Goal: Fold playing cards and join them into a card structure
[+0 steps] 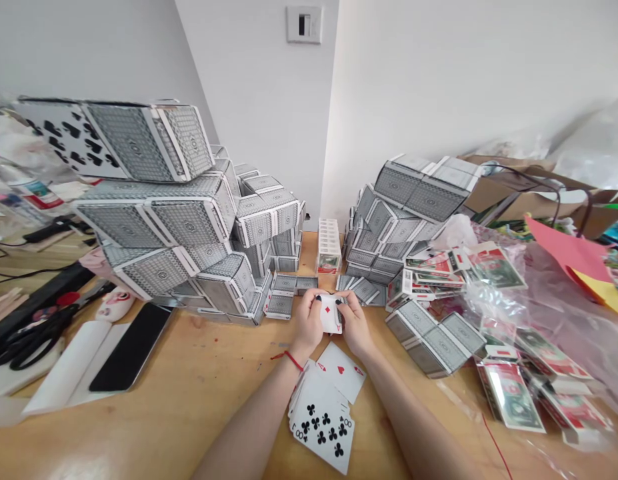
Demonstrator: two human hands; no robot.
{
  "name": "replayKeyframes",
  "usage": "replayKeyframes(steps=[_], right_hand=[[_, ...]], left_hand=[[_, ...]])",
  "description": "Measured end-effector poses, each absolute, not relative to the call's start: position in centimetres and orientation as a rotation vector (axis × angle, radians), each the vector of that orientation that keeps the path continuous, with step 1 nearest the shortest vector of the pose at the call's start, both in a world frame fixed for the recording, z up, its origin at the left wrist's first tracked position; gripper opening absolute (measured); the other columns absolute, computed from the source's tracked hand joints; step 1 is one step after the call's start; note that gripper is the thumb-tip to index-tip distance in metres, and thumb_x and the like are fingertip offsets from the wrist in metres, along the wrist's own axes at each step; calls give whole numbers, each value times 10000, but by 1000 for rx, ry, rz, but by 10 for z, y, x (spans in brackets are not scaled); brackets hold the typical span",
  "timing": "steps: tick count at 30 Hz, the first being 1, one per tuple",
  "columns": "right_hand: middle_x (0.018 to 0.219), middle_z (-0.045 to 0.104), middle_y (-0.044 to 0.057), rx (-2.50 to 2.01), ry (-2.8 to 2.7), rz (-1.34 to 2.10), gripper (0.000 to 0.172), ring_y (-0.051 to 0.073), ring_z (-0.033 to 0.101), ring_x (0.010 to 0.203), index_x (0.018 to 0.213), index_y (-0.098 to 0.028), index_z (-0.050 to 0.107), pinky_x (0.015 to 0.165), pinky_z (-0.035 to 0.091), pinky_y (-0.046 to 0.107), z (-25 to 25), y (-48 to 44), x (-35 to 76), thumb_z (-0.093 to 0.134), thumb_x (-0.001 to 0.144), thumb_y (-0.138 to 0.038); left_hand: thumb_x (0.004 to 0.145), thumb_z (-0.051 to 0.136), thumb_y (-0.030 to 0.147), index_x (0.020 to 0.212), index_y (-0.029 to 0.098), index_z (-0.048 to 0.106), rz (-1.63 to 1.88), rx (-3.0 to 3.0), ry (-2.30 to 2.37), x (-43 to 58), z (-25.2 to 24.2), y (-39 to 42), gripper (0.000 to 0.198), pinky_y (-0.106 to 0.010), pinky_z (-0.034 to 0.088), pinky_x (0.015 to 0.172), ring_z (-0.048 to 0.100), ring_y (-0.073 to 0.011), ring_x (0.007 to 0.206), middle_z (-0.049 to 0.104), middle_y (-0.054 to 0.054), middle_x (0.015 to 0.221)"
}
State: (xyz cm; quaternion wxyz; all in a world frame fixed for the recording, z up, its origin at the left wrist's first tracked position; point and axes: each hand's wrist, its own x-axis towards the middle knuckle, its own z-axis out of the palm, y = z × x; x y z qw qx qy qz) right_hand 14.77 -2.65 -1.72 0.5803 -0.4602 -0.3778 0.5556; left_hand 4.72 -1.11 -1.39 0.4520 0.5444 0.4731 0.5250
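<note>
The ace of diamonds (328, 319) is held up just above the bench (213, 387), its face showing a single red diamond and a red A at the lower corner; whether more cards lie behind it cannot be told. Both hands have hold of it, fingers curled in and nearly closed: the left hand (309, 321) pinches one side with its thumb on the face, and the right hand (355, 321) grips the other. Below, between the forearms, an ace of hearts (343, 372), with A in its corners, lies partly under a fanned pile topped by an eight of clubs (321, 427), its 8s readable. Straight ahead stands a row of card boxes (329, 247), its lettering too small to read. To the left rises a tall stack of card blocks (189, 223) with grey patterned backs and a central emblem; its top block shows a spade-faced card (79, 137). To the right stand a second stack (421, 193) and a separate grey block (436, 337), near red-and-green card packets (511, 390) whose print is illegible. Farther left lie a black phone (131, 347), scissors (36, 337) and a bottle (39, 193) with an unreadable label.
</note>
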Motion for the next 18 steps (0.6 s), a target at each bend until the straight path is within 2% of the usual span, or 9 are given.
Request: replayKeyframes(steps=[5, 9, 12, 16, 18], right_hand=[[528, 473, -76, -1019, -805, 1408, 63, 95, 427, 362, 743, -228, 449, 329, 348, 215, -20, -26, 151, 466, 689, -255], [544, 530, -47, -900, -791, 1626, 163, 146, 502, 366, 829, -222, 454, 316, 387, 257, -15, -28, 155, 435, 700, -320], [523, 535, -38, -914, -794, 1675, 246, 149, 505, 358, 865, -209, 455, 320, 397, 263, -13, -28, 154, 453, 738, -420], [530, 493, -55, -965, -882, 1654, 273, 110, 477, 387, 753, -204, 444, 361, 415, 239, -15, -26, 153, 555, 711, -450], [524, 460, -65, -981, -945, 1610, 290, 91, 450, 399, 705, -204, 425, 387, 408, 222, -18, -26, 155, 568, 709, -457]], left_hand=[[719, 361, 164, 688, 173, 525, 1335, 1364, 1165, 45, -9, -15, 167, -209, 363, 555, 479, -115, 616, 534, 8, 662], [712, 356, 159, 672, 171, 514, 1329, 1404, 1083, 42, -6, -16, 163, -207, 337, 514, 444, -108, 565, 496, 16, 610], [725, 373, 191, 646, 169, 491, 1319, 1392, 1056, 40, -5, -16, 144, -205, 319, 478, 424, -98, 516, 478, 22, 582], [741, 403, 224, 628, 168, 474, 1269, 1453, 1017, 36, -5, -14, 144, -199, 317, 469, 417, -91, 498, 446, 31, 553], [750, 420, 234, 678, 169, 501, 1264, 1489, 1046, 35, -6, -12, 126, -196, 324, 477, 423, -90, 506, 454, 33, 555]])
